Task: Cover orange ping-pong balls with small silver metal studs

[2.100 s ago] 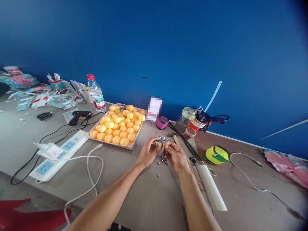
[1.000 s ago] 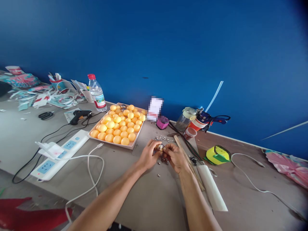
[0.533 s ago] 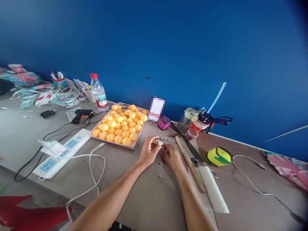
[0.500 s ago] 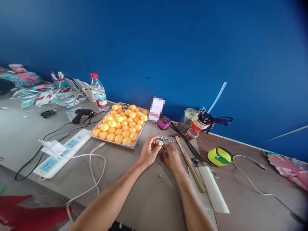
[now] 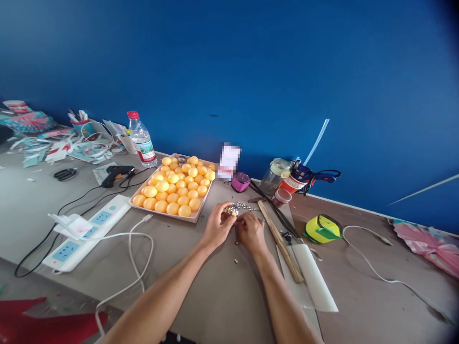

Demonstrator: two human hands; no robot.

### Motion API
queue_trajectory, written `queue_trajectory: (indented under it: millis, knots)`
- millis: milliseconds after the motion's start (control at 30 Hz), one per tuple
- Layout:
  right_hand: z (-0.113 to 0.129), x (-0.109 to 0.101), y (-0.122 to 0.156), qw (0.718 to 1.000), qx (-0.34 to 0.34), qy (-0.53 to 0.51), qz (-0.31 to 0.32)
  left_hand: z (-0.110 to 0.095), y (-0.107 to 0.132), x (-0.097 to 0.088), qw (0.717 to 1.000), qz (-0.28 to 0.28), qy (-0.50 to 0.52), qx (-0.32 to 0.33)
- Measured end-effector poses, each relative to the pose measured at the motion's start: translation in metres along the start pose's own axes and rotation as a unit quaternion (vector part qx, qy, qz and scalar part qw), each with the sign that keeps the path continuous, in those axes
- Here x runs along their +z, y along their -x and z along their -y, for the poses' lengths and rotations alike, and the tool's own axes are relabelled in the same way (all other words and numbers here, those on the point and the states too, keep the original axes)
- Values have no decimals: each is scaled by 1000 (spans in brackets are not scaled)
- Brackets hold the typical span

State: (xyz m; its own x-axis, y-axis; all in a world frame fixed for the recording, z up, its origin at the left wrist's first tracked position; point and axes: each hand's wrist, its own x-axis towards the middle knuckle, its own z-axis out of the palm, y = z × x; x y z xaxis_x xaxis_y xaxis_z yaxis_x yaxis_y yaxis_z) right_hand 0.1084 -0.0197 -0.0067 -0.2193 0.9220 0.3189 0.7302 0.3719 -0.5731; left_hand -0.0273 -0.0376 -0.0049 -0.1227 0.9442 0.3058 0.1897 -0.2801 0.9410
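Observation:
Between the thumb and fingers of my left hand (image 5: 217, 226) is a small orange ball (image 5: 233, 210) with shiny silver pieces on its surface. My right hand (image 5: 251, 231) is close by on the right, its fingers curled together low over the table; whatever they pinch, if anything, is hidden. Just behind the hands lies a cluster of small silver beads (image 5: 245, 206). A single loose bead (image 5: 235, 261) rests on the table in front of them. To the left, a shallow box (image 5: 193, 220) holds many orange balls, with one silver-covered ball (image 5: 182, 160) at its back.
A wooden stick (image 5: 283, 246) and a white sheet (image 5: 315, 282) lie right of my right arm. Further left are a power strip (image 5: 118, 206), a glue gun (image 5: 116, 175) and a water bottle (image 5: 143, 143). A clear jar (image 5: 275, 177) stands by the blue wall.
My right hand's fingers have curled in more tightly and drawn slightly away from the ball. My left hand keeps its hold. The whole view has shifted slightly.

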Motion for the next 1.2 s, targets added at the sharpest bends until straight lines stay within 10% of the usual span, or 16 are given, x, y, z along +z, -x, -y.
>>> queue_trajectory:
  millis: [167,567,1200]
  knots:
    - [1,-5,-3,958,111,-253,-80,-1,0,0,1000,-3,-4,-5]
    - [11,-12,-5,814,191,-549,4,-6,-1,-1,999,28,12,-16]
    - [12,-16,-4,889,152,-432,7,-11,1,-1,996,36,-48,63]
